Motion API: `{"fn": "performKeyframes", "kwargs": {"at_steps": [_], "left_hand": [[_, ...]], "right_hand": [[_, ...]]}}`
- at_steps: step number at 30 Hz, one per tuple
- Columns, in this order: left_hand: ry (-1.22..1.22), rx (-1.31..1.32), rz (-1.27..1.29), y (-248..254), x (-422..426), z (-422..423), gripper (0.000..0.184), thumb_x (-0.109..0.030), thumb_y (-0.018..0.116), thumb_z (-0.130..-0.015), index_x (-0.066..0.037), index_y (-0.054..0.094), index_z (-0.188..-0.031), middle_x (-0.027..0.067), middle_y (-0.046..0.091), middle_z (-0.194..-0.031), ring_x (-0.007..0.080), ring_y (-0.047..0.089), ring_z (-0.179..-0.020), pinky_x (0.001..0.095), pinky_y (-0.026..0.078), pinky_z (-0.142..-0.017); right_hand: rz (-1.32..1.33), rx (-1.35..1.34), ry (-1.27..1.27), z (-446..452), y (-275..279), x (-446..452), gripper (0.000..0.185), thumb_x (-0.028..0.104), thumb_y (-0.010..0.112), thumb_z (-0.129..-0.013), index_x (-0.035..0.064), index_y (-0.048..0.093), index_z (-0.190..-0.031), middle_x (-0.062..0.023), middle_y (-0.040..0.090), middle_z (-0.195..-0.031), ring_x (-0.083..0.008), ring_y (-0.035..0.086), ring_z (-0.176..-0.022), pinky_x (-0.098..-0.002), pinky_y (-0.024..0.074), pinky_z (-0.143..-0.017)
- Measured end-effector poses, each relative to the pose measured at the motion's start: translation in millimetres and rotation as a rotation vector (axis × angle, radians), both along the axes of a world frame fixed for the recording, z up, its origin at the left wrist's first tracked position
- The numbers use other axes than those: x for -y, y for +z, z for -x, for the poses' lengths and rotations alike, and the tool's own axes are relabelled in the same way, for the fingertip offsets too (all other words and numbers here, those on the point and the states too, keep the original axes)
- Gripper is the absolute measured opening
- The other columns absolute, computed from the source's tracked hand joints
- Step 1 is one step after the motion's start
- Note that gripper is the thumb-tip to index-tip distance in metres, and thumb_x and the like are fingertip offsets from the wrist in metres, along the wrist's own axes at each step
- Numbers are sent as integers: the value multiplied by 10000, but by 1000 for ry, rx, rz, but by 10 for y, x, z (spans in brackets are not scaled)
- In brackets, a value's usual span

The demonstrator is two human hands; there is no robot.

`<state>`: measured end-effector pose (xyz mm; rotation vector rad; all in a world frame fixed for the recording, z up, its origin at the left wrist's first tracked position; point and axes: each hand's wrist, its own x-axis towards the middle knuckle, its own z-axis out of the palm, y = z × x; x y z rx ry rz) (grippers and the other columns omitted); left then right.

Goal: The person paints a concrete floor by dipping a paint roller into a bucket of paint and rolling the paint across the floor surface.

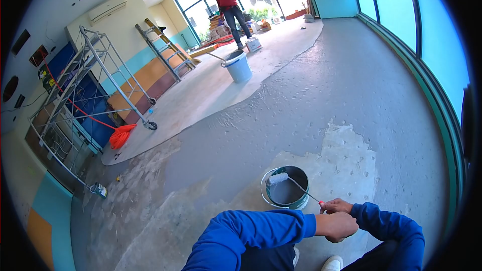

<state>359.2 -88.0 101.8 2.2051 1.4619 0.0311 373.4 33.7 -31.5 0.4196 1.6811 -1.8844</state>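
A paint roller point(277, 178) rests its grey-coated head inside a green bucket point(305, 199) of grey liquid, near the far left of the rim. Its thin metal rod crosses the bucket to a red handle end, where my right hand point(337, 206) is closed around the grip. Just in front of it, close to my body, my left hand point(337, 227) is curled into a fist. Whatever that hand may hold is hidden behind its fingers. The bucket's wire handle hangs down on the left side.
Wet grey coating point(241, 140) covers much of the floor around a bare patch point(346, 153). Farther off stand a white bucket point(238, 69), a wheeled scaffold point(118, 75), a ladder point(159, 50), an orange hose point(120, 136) and a person in red point(228, 2). Windows line the right.
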Motion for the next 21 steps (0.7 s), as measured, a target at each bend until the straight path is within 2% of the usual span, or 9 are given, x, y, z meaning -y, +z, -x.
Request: {"fn": "performKeyframes", "kwargs": {"at_steps": [21], "left_hand": [[26,81,46,28,-12,12,77,-22,620,-604,28,625,-661,211,626,-691,372,639,-685,438,494,-593]], "right_hand": [[-20,-31,22,-5,36,-8,480,546,597,-879,77,698,-898,25,533,-617,-74,462,-553,-265,369,-519]]}}
